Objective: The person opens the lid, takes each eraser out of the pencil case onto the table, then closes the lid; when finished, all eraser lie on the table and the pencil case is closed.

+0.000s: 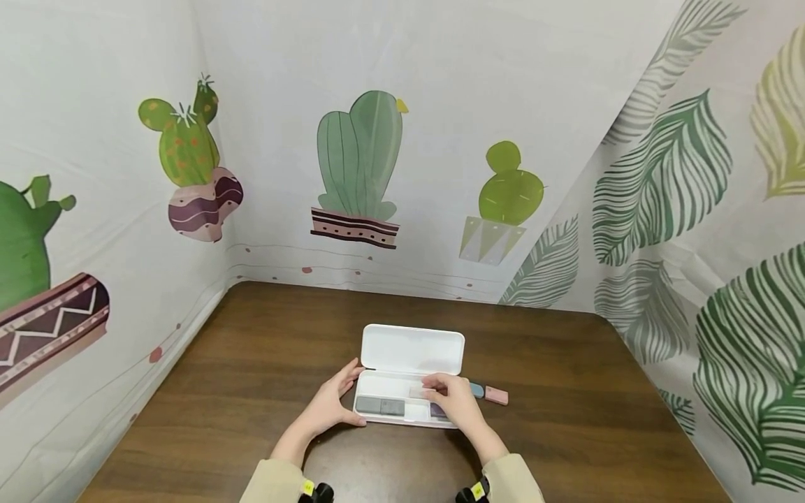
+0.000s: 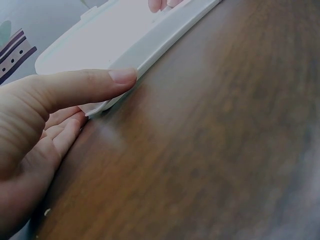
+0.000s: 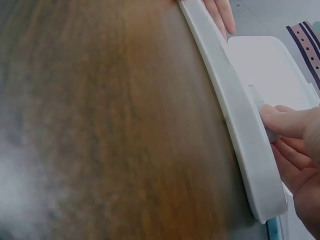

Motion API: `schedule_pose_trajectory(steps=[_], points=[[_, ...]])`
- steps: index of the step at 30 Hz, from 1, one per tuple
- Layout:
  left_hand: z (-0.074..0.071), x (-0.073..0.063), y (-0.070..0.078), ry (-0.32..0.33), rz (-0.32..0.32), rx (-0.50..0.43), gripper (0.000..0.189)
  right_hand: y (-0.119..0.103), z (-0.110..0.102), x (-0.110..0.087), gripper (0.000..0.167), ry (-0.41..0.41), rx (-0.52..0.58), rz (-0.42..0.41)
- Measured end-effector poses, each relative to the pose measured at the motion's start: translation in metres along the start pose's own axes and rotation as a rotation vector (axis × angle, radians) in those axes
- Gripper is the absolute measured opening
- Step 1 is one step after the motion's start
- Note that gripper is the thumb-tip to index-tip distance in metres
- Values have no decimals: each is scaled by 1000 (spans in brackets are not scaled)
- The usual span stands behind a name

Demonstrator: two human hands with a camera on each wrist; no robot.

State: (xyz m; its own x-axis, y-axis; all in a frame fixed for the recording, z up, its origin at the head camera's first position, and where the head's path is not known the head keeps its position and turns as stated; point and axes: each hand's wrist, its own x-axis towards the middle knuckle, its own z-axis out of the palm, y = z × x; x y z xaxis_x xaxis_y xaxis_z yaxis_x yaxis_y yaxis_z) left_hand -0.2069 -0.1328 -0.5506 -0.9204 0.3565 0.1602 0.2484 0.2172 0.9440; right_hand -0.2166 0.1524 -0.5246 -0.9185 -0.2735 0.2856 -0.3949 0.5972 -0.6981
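Clearly, from my distant seat, I see a small pale block pinched between the thumb and fingers of the right hand, over an open white case on the brown desk; I cannot tell whether it touches the case floor. I judge the block light, firm and slightly slippery, best taken by opposite sides near one end. The case looks like thin, stiff plastic, light enough to skid, so I would steady its end wall and spare the upright lid. The right forearm slants in from the front right, back of the hand upward. The left hand spreads wide, thumb on the front rim, fingers by the back left corner.
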Motion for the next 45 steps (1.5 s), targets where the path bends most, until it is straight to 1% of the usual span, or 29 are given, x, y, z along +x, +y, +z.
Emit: schedule_pose_trajectory(steps=[4, 9, 13, 17, 23, 26, 28, 30, 34, 36, 39, 42, 45], points=[[-1, 1, 0, 7, 5, 5, 119, -2, -5, -1, 13, 38, 22, 21], [-1, 0, 0, 6, 2, 11, 119, 0, -13, -3, 12, 72, 41, 27], [-2, -1, -1, 6, 2, 10, 119, 3, -23, -5, 14, 115, 48, 52], [-2, 0, 0, 9, -1, 11, 119, 9, -35, -7, 15, 166, 30, 71], [-2, 0, -1, 8, -5, 17, 119, 25, -53, -15, 16, 224, 56, 52], [-1, 0, -2, 6, -2, 20, 118, 35, -64, -22, 18, 243, 93, 81], [-1, 0, -2, 6, -2, 18, 118, 43, -73, -27, 18, 260, 92, 102], [0, 0, -2, 5, -1, 18, 118, 51, -81, -32, 18, 276, 74, 110], [0, 0, -1, 4, -2, 10, 118, 69, -100, -43, 17, 317, -17, 110], [1, 0, -1, 2, -5, 7, 119, 77, -109, -48, 16, 325, -52, 125], [1, 0, 0, 0, -9, 5, 118, 86, -121, -55, 16, 314, -86, 167], [0, 0, 0, 0, -9, 7, 118, 91, -129, -60, 15, 280, -105, 198], [0, 0, 1, -1, -8, 9, 118, 96, -132, -65, 15, 241, -108, 213]])
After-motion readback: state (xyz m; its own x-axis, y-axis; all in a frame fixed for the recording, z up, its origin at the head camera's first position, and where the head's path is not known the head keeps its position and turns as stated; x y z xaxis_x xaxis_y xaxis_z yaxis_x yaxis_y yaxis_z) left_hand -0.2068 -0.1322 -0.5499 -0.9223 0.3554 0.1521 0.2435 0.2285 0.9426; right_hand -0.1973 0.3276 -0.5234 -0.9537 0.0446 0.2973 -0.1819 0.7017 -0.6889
